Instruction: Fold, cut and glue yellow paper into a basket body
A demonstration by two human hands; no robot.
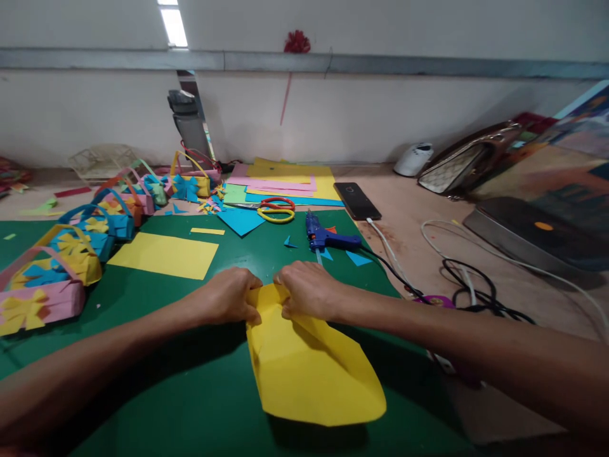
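Observation:
A sheet of yellow paper (pixel 316 374) with cut corners and raised, folded sides is held over the green mat (pixel 157 381). My left hand (pixel 233 295) pinches its far left edge between thumb and fingers. At the far right edge, my right hand (pixel 307 290) is closed on the same paper, with the fingertips partly hidden. The near end of the sheet flares wide and rises off the mat. Just beyond my right hand lies a blue glue gun (pixel 328 235) with its cord running right.
Several small paper baskets (pixel 114 222) line the left side, near a flat yellow sheet (pixel 164 255). Scissors (pixel 273 208) rest by stacked coloured paper (pixel 290 179). A phone (pixel 358 200), cables (pixel 476 285) and a dark case (pixel 537 231) are to the right; a bottle (pixel 188 124) stands behind.

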